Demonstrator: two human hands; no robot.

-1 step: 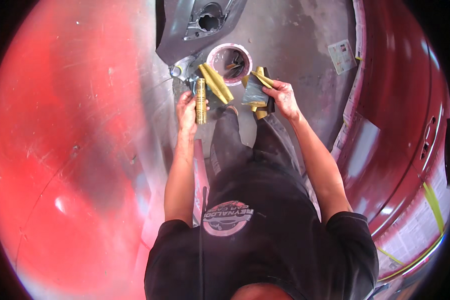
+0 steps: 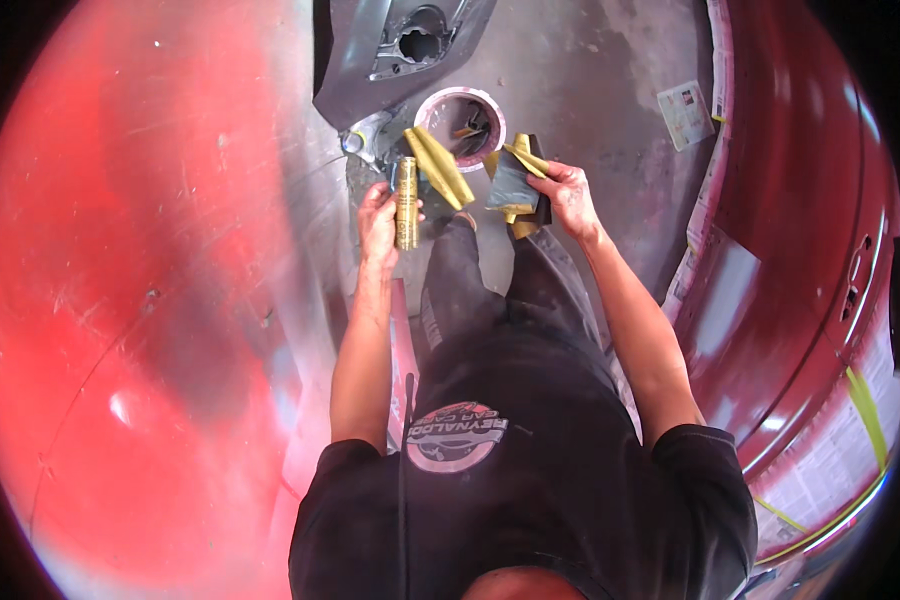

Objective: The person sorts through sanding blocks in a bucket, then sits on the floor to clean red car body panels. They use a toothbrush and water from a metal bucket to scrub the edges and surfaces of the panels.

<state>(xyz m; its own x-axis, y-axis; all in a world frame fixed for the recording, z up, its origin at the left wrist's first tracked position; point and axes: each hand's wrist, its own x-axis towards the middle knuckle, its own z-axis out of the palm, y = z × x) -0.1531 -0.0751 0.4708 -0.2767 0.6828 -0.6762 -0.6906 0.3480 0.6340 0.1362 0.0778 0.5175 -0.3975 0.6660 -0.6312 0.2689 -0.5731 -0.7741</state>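
Note:
My left hand (image 2: 378, 225) is closed around a curled piece of gold-yellow sandpaper (image 2: 407, 203), its printed backing outward. Just beyond and to the right is a second folded yellow piece of sandpaper (image 2: 438, 170); whether the same fingers hold it I cannot tell. In my right hand (image 2: 570, 197) is a loose bunch of folded sheets: a yellow one pinched by thumb and fingers, a worn grey sheet (image 2: 510, 188), and yellow and dark pieces behind. Both hands are held apart, above my legs, with the sheets between them.
Beyond the sheets stands a round bucket (image 2: 497, 108) with a pinkish rim and dark items inside. A dark grey car panel (image 2: 365, 85) is at the far left of it. Red bodywork (image 2: 140, 300) bulges at left; a glossy dark-red car (image 2: 800, 250) with masking paper (image 2: 840, 480) is at right.
My left hand and its curled sandpaper have shifted slightly right. The second yellow piece has moved right and turned, looking like one broader fold. My right hand barely differs.

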